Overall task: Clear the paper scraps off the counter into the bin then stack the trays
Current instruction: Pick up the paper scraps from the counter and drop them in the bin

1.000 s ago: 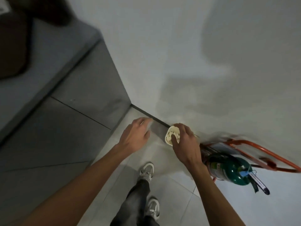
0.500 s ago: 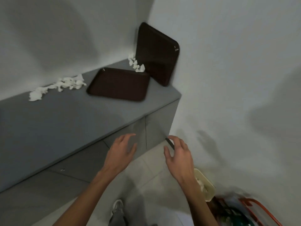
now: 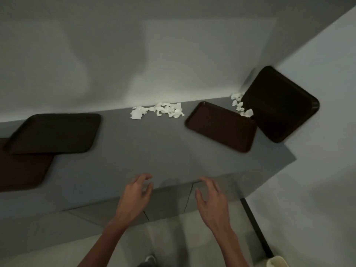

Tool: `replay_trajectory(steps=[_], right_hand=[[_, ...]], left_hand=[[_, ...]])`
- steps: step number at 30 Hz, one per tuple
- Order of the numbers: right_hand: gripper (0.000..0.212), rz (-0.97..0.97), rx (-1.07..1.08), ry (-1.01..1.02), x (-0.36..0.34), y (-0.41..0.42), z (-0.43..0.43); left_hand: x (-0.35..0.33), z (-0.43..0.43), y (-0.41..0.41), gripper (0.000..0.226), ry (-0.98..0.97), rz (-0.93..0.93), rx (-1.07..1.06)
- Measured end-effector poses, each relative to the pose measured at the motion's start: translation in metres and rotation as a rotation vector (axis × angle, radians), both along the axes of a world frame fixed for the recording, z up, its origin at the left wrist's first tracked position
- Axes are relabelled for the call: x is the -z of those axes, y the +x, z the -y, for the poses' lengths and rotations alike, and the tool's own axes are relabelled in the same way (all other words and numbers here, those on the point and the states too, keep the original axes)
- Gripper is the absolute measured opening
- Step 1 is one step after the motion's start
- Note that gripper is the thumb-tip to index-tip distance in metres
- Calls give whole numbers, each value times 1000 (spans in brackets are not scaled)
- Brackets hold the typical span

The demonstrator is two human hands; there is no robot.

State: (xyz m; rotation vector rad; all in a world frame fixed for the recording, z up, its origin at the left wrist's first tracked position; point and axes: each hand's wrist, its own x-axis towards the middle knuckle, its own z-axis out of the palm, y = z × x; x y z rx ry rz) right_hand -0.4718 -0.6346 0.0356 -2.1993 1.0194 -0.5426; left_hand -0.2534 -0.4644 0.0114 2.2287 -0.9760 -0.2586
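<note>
White paper scraps [image 3: 159, 111] lie in a heap at the back of the grey counter [image 3: 146, 151], against the wall. A smaller clump of scraps [image 3: 240, 105] sits in the right corner. One brown tray [image 3: 220, 126] lies flat right of the heap, and a dark tray [image 3: 279, 105] leans on the right wall. At the left, a dark tray [image 3: 55, 132] overlaps a brown tray [image 3: 21, 170]. My left hand [image 3: 134, 197] and right hand [image 3: 212, 201] hover at the counter's front edge, fingers apart, holding nothing. The cream bin [image 3: 277, 262] shows at the bottom right.
Grey cabinet fronts [image 3: 169, 199] run below the counter. The pale tiled floor [image 3: 173, 243] lies under my arms, with a shoe tip [image 3: 150, 259] at the bottom edge. White walls close off the back and the right side.
My view has swung up from the bin on the floor to the counter. My right hand left the bin, and both hands rose to the counter's front edge, empty.
</note>
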Motion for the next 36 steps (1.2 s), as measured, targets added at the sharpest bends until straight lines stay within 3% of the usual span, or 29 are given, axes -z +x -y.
replay_trajectory(steps=[9,23,32,36], right_hand=[[27,-26,-122,-9,21,143,3],[36,-286,-329,73,93,323,146],[36,-254,-386,8,91,359,185],[34,-235,-387,2,98,357,198]], left_hand=[[21,-17,124,21,6,2,-119],[37,155,315,35,299,-56,-148],[81,248,407,46,317,-15,-109],[118,250,417,38,350,-9,-5]])
